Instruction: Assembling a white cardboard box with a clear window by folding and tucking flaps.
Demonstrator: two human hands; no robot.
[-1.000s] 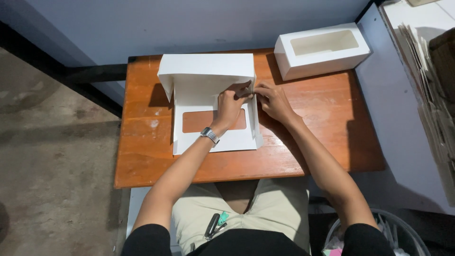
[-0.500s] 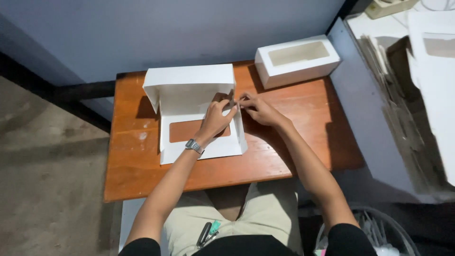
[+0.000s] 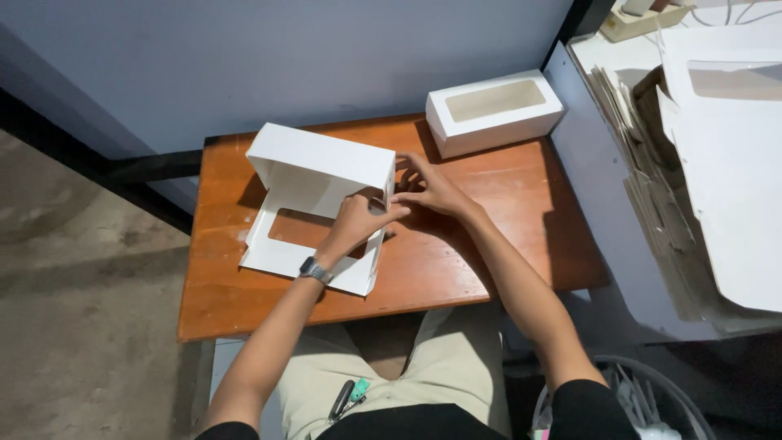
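Where half a second ago the half-folded white box (image 3: 314, 183) sat squarely left of centre with the hands meeting at its right edge, it now appears turned at a slant on the wooden table (image 3: 489, 244), its upright panel running from upper left toward the middle of the frame. Both hands have stayed at that same right-hand corner. The left hand (image 3: 358, 222) curls over the box's right side flap, fingers closed narrowly on the card, a watch (image 3: 314, 270) on its wrist. The right hand (image 3: 428, 187) pinches the corner just beside it, fingertips nearly touching the left hand's. A finished window box (image 3: 493, 110) stands apart at the table's upper right, and flat card sheets (image 3: 725, 179) are stacked at the right of the frame.
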